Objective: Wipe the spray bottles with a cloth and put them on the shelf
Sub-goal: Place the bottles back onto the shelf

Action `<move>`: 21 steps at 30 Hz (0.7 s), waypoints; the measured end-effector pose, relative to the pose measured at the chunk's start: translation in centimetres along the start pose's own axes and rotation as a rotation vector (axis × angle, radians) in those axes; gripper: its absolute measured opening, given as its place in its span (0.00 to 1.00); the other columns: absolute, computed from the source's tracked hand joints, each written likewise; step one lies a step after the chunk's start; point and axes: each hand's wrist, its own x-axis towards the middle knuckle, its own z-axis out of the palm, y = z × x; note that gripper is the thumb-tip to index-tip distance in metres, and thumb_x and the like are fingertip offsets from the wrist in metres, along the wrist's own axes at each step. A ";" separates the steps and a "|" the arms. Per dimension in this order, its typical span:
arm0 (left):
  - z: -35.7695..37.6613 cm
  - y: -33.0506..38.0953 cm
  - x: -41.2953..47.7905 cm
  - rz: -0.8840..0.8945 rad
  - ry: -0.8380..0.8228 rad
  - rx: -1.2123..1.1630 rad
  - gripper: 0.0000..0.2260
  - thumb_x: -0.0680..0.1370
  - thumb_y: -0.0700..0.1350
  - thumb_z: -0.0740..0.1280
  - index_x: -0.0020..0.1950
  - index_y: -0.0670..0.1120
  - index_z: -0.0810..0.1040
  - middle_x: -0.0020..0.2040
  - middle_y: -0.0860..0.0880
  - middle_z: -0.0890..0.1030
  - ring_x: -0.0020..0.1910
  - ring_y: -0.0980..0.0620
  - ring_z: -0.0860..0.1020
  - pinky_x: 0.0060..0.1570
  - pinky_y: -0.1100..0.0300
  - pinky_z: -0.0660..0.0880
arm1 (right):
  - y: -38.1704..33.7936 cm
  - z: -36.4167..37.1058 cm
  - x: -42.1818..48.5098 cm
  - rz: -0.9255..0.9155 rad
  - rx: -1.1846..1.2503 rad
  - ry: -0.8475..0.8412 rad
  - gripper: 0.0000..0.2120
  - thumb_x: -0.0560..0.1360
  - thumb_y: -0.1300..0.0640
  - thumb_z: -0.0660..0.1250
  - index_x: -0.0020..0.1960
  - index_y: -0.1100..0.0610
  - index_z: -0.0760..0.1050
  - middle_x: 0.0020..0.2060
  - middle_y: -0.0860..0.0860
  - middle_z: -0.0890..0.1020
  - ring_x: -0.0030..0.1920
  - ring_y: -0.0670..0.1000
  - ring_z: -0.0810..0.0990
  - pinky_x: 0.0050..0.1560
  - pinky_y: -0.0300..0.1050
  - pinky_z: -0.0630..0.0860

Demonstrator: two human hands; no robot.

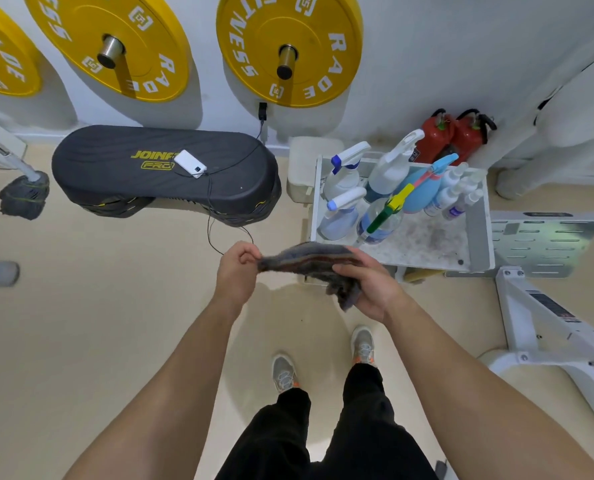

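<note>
A grey striped cloth (309,261) is stretched between my two hands in front of me. My left hand (238,271) pinches its left end, and my right hand (371,289) grips its right end with the rest hanging from the palm. Just beyond, a white shelf tray (479,237) holds several spray bottles: a white one with a blue nozzle (345,174), a tall white one (392,168), a pale one with a white cap (340,216), a clear one with a green and yellow trigger (380,220) and a light blue one (423,188). Small white bottles (456,195) stand at the tray's right.
A black balance board (163,171) with a white phone (190,163) and cable lies on the floor at left. Yellow weight plates (288,46) hang on the wall. Two red extinguishers (455,136) stand behind the tray. A mop (23,195) is far left, a white machine frame (548,323) at right.
</note>
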 end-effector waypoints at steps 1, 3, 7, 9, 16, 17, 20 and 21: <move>-0.1 -0.5 0.1 -0.007 -0.033 0.131 0.16 0.73 0.27 0.57 0.42 0.47 0.75 0.38 0.50 0.78 0.40 0.50 0.74 0.39 0.60 0.70 | -0.1 0.5 0.3 -0.004 -0.077 -0.008 0.18 0.75 0.72 0.66 0.60 0.56 0.81 0.48 0.64 0.83 0.43 0.64 0.77 0.37 0.53 0.72; -0.2 -0.7 0.0 -0.036 -0.109 0.315 0.15 0.73 0.30 0.63 0.53 0.48 0.77 0.54 0.49 0.80 0.53 0.51 0.76 0.47 0.61 0.72 | -0.7 1.8 0.8 0.027 -0.321 -0.021 0.23 0.74 0.74 0.65 0.57 0.50 0.83 0.44 0.60 0.83 0.37 0.59 0.76 0.32 0.46 0.69; 0.6 1.3 0.8 0.029 -0.488 0.218 0.30 0.69 0.38 0.65 0.71 0.51 0.70 0.68 0.53 0.74 0.66 0.56 0.70 0.64 0.58 0.69 | -1.4 3.9 2.0 0.040 -0.593 -0.165 0.29 0.70 0.74 0.64 0.62 0.47 0.81 0.45 0.56 0.83 0.41 0.54 0.78 0.37 0.47 0.76; 1.2 1.9 1.2 0.000 -0.586 0.173 0.26 0.67 0.43 0.64 0.66 0.47 0.76 0.57 0.51 0.81 0.55 0.55 0.77 0.54 0.64 0.73 | -1.6 3.7 2.5 0.021 -0.576 -0.148 0.28 0.70 0.73 0.63 0.61 0.47 0.82 0.47 0.58 0.83 0.43 0.55 0.79 0.38 0.52 0.79; 1.4 0.8 4.8 -0.129 -0.607 0.272 0.12 0.73 0.44 0.76 0.55 0.45 0.81 0.44 0.45 0.86 0.39 0.45 0.83 0.39 0.54 0.81 | 0.2 0.6 5.1 -0.047 -0.347 0.291 0.12 0.75 0.71 0.68 0.53 0.58 0.80 0.34 0.56 0.82 0.28 0.54 0.79 0.33 0.49 0.70; 1.8 0.8 5.4 -0.152 -0.584 0.184 0.12 0.75 0.39 0.75 0.57 0.43 0.79 0.45 0.43 0.85 0.36 0.45 0.83 0.34 0.53 0.81 | 0.6 0.4 5.7 -0.072 -0.302 0.361 0.12 0.74 0.70 0.70 0.53 0.57 0.80 0.34 0.55 0.83 0.29 0.53 0.80 0.33 0.49 0.70; 3.3 1.2 7.1 -0.173 -0.466 -0.094 0.13 0.77 0.31 0.70 0.60 0.40 0.77 0.48 0.40 0.83 0.35 0.42 0.80 0.31 0.50 0.82 | 2.1 -0.1 7.6 -0.095 -0.141 0.528 0.10 0.72 0.65 0.76 0.51 0.58 0.80 0.38 0.59 0.84 0.34 0.58 0.81 0.30 0.43 0.72; 3.8 1.4 7.7 -0.154 -0.436 -0.113 0.13 0.77 0.31 0.70 0.60 0.39 0.77 0.49 0.38 0.83 0.36 0.41 0.80 0.32 0.50 0.82 | 2.5 -0.3 8.2 -0.085 -0.077 0.562 0.09 0.71 0.64 0.76 0.50 0.58 0.80 0.39 0.61 0.84 0.36 0.59 0.80 0.28 0.42 0.72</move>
